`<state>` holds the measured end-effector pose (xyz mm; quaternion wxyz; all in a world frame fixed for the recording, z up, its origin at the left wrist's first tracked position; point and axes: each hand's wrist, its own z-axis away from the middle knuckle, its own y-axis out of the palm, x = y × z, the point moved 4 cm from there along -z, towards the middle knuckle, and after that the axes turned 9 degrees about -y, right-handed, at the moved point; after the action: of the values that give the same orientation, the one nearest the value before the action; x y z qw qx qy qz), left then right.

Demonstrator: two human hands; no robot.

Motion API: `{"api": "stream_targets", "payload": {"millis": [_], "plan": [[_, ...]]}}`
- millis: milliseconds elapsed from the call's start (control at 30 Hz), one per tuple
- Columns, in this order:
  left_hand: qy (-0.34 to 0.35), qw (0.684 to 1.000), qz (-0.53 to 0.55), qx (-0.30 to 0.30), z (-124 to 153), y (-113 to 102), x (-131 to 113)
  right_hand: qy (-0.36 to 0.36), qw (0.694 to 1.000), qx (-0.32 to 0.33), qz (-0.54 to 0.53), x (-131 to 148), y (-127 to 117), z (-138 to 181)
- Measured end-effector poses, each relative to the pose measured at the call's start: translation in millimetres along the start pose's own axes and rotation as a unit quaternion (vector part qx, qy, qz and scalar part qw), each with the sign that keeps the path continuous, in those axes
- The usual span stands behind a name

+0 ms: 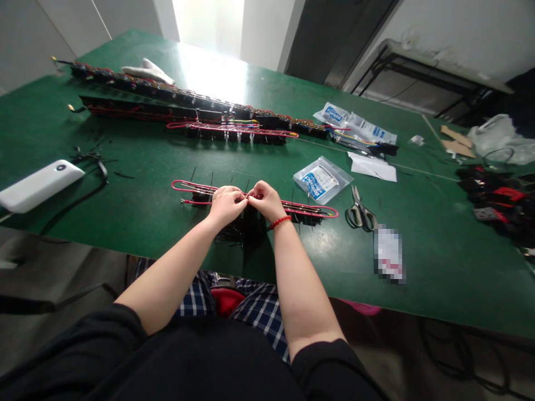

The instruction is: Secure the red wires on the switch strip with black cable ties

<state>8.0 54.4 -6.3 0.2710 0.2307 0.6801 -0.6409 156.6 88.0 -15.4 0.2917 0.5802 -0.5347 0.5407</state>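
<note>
A long bundle of red wires (311, 210) lies across the table in front of me, looped at both ends, on black strip-like pieces. Several thin black tails, which look like cable ties, stick up along it. Thumb and fingers of my left hand (228, 203) are pinched together at the bundle's middle. Right beside it, my right hand (266, 201), with a red bead bracelet on the wrist, also pinches there. The fingertips nearly meet and hide exactly what lies between them. Below the hands, a dark clump of black strands (234, 234) lies near the table edge.
Scissors (360, 214) and a clear bag with a blue label (321, 179) lie to the right. Another red wire bundle (234, 131) and long black wired strips (146, 89) lie farther back. A white device (42, 185) sits left; black parts (497, 200) are piled far right.
</note>
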Motion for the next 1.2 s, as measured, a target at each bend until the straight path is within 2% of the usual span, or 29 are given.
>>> {"api": "stream_targets", "payload": {"millis": [400, 700, 1200], "plan": [[0.010, 1.000, 0.020, -0.022, 0.0, 0.8, 1.1, -0.003, 1.000, -0.001, 0.013, 0.3, -0.5, 0.3], [0.008, 0.999, 0.029, -0.025, 0.3, 0.0, 0.4, -0.024, 0.995, 0.008, 0.095, 5.8, -0.9, 1.2], [-0.009, 0.998, -0.021, -0.052, 3.8, 4.1, -0.2, -0.037, 0.991, 0.021, 0.126, 8.0, -0.9, 1.9]]}}
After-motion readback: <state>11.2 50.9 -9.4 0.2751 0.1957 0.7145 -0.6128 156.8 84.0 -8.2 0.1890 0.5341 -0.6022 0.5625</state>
